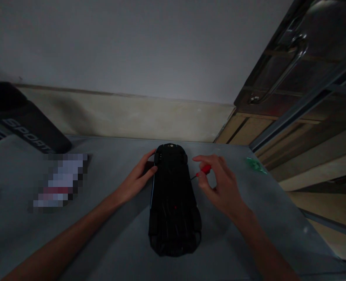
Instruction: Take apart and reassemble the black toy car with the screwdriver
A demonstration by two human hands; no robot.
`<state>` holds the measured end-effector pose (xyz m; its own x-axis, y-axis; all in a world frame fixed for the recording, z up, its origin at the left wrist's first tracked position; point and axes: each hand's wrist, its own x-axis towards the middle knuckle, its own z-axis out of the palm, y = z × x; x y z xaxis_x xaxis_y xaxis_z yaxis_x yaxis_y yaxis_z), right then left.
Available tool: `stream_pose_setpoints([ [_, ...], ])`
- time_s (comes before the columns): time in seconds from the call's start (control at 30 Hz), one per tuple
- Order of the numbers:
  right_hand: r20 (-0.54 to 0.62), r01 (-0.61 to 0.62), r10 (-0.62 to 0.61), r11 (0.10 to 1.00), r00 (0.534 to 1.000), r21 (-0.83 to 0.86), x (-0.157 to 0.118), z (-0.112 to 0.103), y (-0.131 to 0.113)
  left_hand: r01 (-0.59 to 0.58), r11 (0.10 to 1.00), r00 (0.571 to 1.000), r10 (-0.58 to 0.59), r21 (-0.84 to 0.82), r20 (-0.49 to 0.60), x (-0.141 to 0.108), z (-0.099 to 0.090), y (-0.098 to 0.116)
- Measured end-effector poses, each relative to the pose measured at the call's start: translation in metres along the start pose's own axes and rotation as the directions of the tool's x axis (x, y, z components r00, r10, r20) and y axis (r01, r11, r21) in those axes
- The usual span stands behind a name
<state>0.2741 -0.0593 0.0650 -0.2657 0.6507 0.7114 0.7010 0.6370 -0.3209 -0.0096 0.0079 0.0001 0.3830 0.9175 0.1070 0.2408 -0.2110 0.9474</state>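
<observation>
A black toy car lies upside down on the grey table, its underside and wheels facing up. My left hand grips the car's left side near the far end, thumb on the edge and fingers partly hidden behind it. Just right of the car, my right hand holds a small screwdriver with a red handle between thumb and fingers. The thin dark shaft points left, toward the car's right edge; whether its tip touches the car is too dark to tell.
On the grey table, a dark bottle marked SPORT stands at the far left, near a blurred-out flat item. A green crumpled piece lies at the right. Behind are a wall and a metal door handle.
</observation>
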Motion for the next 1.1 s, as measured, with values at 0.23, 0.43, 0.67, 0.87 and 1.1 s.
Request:
stream_pose_setpoints([
  [0.23,-0.017,0.011,-0.011,1.0,1.0,0.0,-0.001,0.001,0.001,0.006,1.0,1.0,-0.006,0.006,0.008,0.0,-0.001,-0.001],
  [0.43,0.016,0.019,-0.018,1.0,1.0,-0.016,-0.001,-0.001,0.004,0.002,1.0,1.0,-0.002,0.016,-0.002,0.002,0.001,-0.007],
  [0.67,0.129,-0.017,0.02,1.0,0.991,-0.027,0.005,-0.01,0.007,-0.011,0.999,1.0,0.011,0.043,-0.006,0.005,0.002,-0.012],
  [0.87,0.284,-0.013,0.043,0.994,0.958,-0.106,0.014,-0.022,0.001,-0.079,0.996,0.996,0.081,0.049,-0.037,0.007,0.003,-0.013],
  [1.1,0.44,-0.057,0.117,0.987,0.891,-0.149,0.029,-0.039,-0.004,-0.119,0.991,0.991,0.122,0.068,-0.048,0.008,0.004,-0.011],
])
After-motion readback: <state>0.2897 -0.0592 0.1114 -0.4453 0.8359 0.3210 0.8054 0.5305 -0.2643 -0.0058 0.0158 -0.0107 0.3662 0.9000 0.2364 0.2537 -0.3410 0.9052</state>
